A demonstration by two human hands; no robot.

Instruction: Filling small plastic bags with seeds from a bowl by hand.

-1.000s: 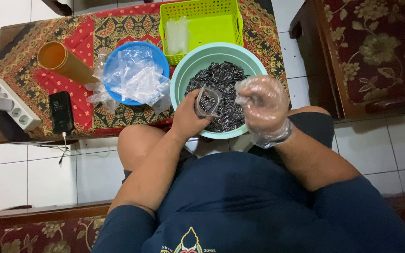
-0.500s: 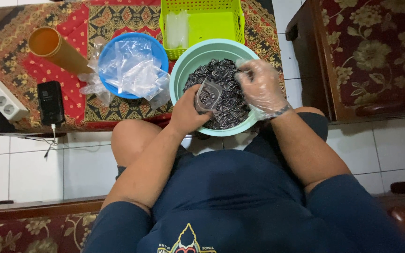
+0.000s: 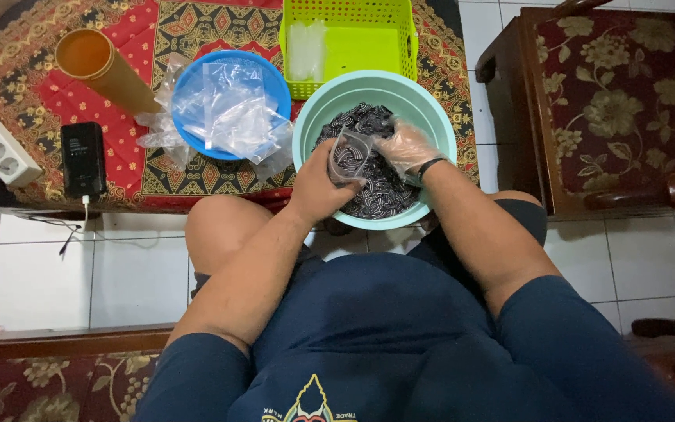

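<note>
Gloved right hand [image 3: 404, 147] dropped to small clear pouch [image 3: 349, 156], part-filled with dark pieces

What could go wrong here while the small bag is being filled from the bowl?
The small clear bag is held by the left hand alone, so dark pieces might miss its mouth. The teal bowl overhangs the table edge near the knee; a bump could tip it.

Mint-green bowl [image 3: 437, 125] of black-and-white striped pieces [image 3: 376, 191], blue basin [image 3: 189, 78], lime basket [image 3: 361, 47], red patterned cloth [image 3: 158, 180].
</note>
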